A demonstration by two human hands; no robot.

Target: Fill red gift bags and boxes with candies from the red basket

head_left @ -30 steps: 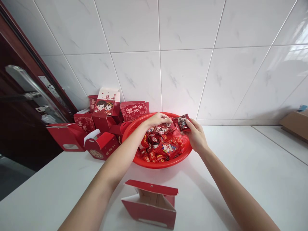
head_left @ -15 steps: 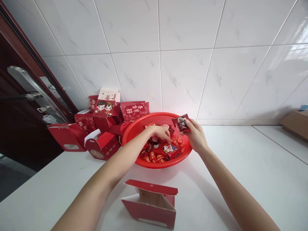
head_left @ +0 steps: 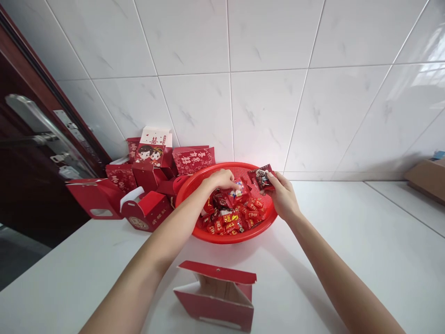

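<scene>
Our right grip (head_left: 282, 191) is closed on dark red packets (head_left: 263, 178); our left grip (head_left: 224, 180) pinches a red packet (head_left: 238, 192) above the candies (head_left: 229, 219) in the red basket (head_left: 234, 239). Nearer to us than both grips, an open box (head_left: 217, 304) is on the counter (head_left: 295, 269).

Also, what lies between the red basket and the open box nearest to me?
The head view shows only bare white counter between the red basket and open box.
</scene>
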